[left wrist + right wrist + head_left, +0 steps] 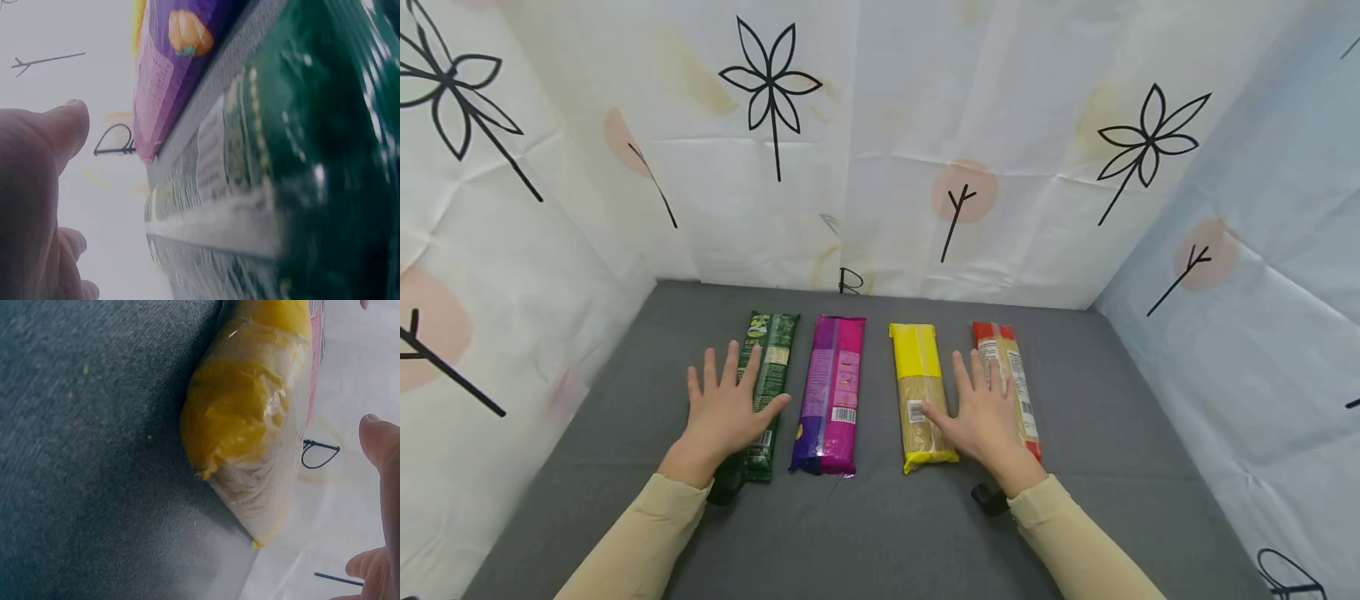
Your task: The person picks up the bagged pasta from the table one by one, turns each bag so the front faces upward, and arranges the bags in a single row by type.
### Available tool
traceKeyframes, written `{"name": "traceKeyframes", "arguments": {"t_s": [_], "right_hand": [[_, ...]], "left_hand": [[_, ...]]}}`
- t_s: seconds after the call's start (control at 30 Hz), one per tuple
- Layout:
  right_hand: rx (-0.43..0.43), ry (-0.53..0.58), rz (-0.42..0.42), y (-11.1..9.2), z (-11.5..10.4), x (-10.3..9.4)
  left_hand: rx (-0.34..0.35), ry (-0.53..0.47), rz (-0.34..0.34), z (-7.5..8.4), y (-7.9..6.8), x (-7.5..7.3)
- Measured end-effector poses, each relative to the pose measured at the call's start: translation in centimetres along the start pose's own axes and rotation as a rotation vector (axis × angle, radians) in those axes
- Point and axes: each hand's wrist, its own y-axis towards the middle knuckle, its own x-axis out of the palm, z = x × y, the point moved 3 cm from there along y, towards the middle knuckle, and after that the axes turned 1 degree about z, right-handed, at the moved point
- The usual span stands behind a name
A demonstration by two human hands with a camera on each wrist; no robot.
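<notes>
Four long flat packets would be several; several lie side by side on a grey table. My left hand (pixel 724 414), fingers spread, is over the left edge of a dark green packet (pixel 772 379); in the left wrist view it appears raised above that packet (pixel 269 162). Beside it lies a purple and pink packet (pixel 829 396). My right hand (pixel 985 415), also spread, is between a yellow packet (pixel 921 367) with a see-through lower part and a red-ended packet (pixel 1025 400), partly covering the latter. Neither hand holds anything.
The grey table (pixel 887 533) reaches back to a white cloth wall (pixel 887 100) printed with black flowers and twigs. Similar cloth stands at the left and right sides. A dark strap piece (pixel 990 499) sits at the right wrist.
</notes>
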Motion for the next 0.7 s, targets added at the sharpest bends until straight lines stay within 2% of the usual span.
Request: {"name": "traceKeyframes", "arguments": {"t_s": [0.27,0.47,0.7], "right_hand": [[0.002,0.026,0.011,-0.4,1.0,-0.5],[0.014,0.086,0.015,-0.7,2.0,-0.9],[0.006,0.234,0.027,-1.5,3.8,-1.3]], "left_hand": [[0.031,-0.006,-0.004,1.8,0.8,0.6],[0.060,-0.025,-0.017,3.8,1.5,0.8],[0.112,-0.145,-0.064,6.7,2.5,1.4]]}}
